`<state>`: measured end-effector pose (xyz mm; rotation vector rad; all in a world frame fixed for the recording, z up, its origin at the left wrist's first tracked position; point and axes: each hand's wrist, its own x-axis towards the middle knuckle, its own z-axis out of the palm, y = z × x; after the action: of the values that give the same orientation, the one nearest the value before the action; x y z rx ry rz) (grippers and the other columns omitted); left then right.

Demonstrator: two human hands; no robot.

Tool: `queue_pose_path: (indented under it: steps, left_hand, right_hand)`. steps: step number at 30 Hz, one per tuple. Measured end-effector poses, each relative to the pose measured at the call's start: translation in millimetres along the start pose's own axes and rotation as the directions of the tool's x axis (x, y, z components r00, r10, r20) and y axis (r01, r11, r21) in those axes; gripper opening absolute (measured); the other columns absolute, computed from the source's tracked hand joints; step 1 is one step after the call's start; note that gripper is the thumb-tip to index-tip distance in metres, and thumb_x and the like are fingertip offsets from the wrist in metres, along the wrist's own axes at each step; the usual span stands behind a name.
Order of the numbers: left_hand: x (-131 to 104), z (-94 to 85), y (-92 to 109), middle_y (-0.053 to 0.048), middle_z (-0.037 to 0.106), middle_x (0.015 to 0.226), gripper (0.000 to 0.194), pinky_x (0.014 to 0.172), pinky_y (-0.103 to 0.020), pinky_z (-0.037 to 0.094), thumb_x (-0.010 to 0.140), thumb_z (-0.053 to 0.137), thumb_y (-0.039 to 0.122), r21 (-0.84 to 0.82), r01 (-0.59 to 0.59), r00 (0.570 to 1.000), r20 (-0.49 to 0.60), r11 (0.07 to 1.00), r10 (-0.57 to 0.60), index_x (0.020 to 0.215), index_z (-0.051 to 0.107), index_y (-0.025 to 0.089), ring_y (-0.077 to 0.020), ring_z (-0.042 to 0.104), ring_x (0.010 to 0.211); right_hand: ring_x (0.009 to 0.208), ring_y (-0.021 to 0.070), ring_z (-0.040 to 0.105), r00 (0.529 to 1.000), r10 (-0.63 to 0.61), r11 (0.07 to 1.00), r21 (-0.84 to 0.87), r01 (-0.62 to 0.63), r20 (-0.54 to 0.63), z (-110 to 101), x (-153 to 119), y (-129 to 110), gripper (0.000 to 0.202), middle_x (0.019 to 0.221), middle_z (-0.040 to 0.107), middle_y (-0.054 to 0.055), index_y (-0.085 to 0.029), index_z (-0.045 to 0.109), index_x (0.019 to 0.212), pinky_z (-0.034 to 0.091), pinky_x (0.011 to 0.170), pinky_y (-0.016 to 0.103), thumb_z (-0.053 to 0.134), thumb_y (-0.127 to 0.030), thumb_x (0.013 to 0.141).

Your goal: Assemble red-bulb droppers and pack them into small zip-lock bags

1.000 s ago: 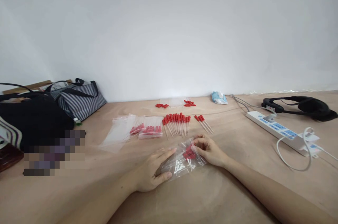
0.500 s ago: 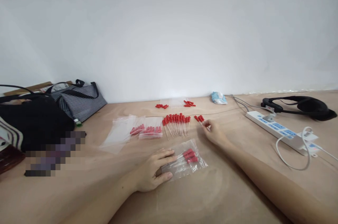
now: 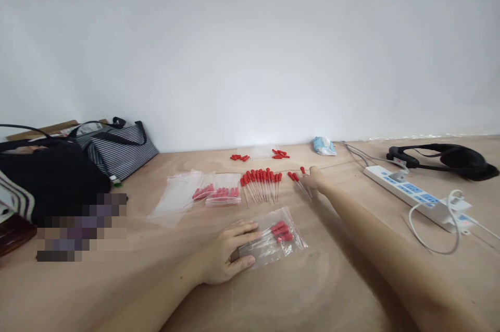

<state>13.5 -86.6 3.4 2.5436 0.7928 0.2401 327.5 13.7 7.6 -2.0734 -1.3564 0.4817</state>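
Note:
My left hand (image 3: 232,254) rests, fingers apart, on the lower left part of a clear zip bag (image 3: 265,254) that has several red-bulbed droppers (image 3: 282,231) inside. My right hand (image 3: 312,180) is closed on a red-bulbed dropper (image 3: 302,170), whose bulb sticks out at the fingertips. Just left of it, two loose droppers (image 3: 296,180) lie side by side. A fanned row of droppers (image 3: 261,178) lies in the middle. Filled zip bags (image 3: 223,197) and flat, clear bags (image 3: 172,199) lie to its left.
More red droppers (image 3: 280,154) lie near the wall. A blue and white packet (image 3: 324,146) stands behind my right hand. On the right are a white power strip (image 3: 414,194) with cables and a black headset (image 3: 449,157). A striped bag (image 3: 121,149) and black bag (image 3: 58,178) stand left.
My right hand has moved slightly right and away from me. One dropper at its fingertips is now apart from the two beside it. My left hand has stayed on the bag.

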Motion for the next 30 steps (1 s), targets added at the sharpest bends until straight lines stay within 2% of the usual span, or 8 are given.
queue_pose_path:
  steps: [5,7,11,19,21,24,26,30]
  left_hand:
    - [0,-0.6,0,-0.003,0.033,0.138,0.047,0.103,-0.046,0.025,0.084,0.046,0.037,-0.016,-0.016,1.0,-0.009,1.0,0.016,0.129,0.036,0.031,-0.0252,0.03,0.125]
    - [0,-0.5,0,-0.003,0.034,0.137,0.046,0.103,-0.047,0.024,0.084,0.046,0.037,-0.018,-0.024,1.0,-0.017,1.0,0.024,0.129,0.037,0.031,-0.025,0.031,0.125]
    - [0,0.8,-2,-0.003,0.034,0.137,0.046,0.102,-0.046,0.026,0.083,0.046,0.038,-0.009,-0.013,1.0,-0.02,1.0,0.013,0.128,0.038,0.03,-0.0256,0.03,0.126]
    - [-1,2.0,-1,-0.003,0.034,0.138,0.056,0.102,-0.046,0.027,0.083,0.045,0.04,0.023,0.029,0.999,-0.024,0.999,-0.029,0.134,0.026,0.028,-0.0261,0.029,0.126]
    - [-1,1.3,0,-0.003,0.033,0.138,0.058,0.101,-0.047,0.028,0.083,0.045,0.039,0.019,0.048,0.999,-0.015,0.999,-0.048,0.135,0.022,0.029,-0.027,0.029,0.126]
    - [-2,1.1,0,-0.003,0.031,0.139,0.059,0.101,-0.047,0.028,0.084,0.045,0.038,-0.001,0.047,0.999,-0.011,0.999,-0.047,0.136,0.02,0.03,-0.0276,0.029,0.125]
    - [-2,1.7,-1,-0.003,0.032,0.139,0.059,0.101,-0.046,0.028,0.083,0.046,0.038,-0.014,0.034,0.999,-0.024,0.999,-0.034,0.136,0.02,0.031,-0.0279,0.029,0.125]
    - [-2,1.9,-2,-0.002,0.032,0.138,0.06,0.101,-0.047,0.028,0.083,0.046,0.039,-0.017,0.033,0.999,-0.027,0.999,-0.034,0.136,0.018,0.032,-0.0282,0.028,0.126]
  right_hand:
    - [0.047,0.0122,0.052,0.999,-0.053,0.979,0.198,0.053,-0.008,-3,-41,15,0.063,0.058,0.049,-0.004,-0.007,0.009,0.132,0.043,0.048,0.022,0.041,-0.022,0.08]
    - [0.042,0.011,0.049,0.988,-0.146,0.858,0.492,0.147,-0.04,2,-64,22,0.066,0.063,0.046,-0.005,-0.014,0.005,0.132,0.044,0.046,0.025,0.042,-0.029,0.079]
    - [0.049,0.0117,0.054,0.983,-0.172,0.62,0.768,0.16,-0.065,14,-99,27,0.067,0.069,0.045,-0.006,-0.021,0.017,0.122,0.05,0.053,0.03,0.053,-0.045,0.071]
    - [0.06,0.0132,0.058,0.981,-0.159,0.415,0.909,-0.037,0.113,25,-117,9,0.048,0.068,0.054,-0.003,-0.023,0.037,0.089,0.049,0.059,0.03,0.059,-0.056,0.063]
    - [0.054,0.0107,0.055,0.963,-0.2,0.436,0.897,-0.076,0.179,25,-121,6,0.045,0.062,0.053,-0.004,-0.021,0.041,0.082,0.046,0.053,0.025,0.061,-0.055,0.061]
    - [0.036,0.0042,0.04,0.917,-0.273,0.547,0.831,-0.101,0.291,24,-125,3,0.042,0.051,0.047,-0.008,-0.019,0.045,0.079,0.032,0.036,0.018,0.065,-0.05,0.061]
    - [0.032,0.0028,0.034,0.894,-0.304,0.585,0.805,-0.096,0.328,24,-127,3,0.042,0.05,0.047,-0.01,-0.019,0.044,0.08,0.027,0.033,0.017,0.065,-0.05,0.06]
    - [0.043,0.0068,0.05,0.864,-0.376,0.588,0.807,-0.056,0.334,27,-125,5,0.042,0.057,0.055,-0.007,-0.02,0.043,0.079,0.038,0.042,0.018,0.066,-0.05,0.06]
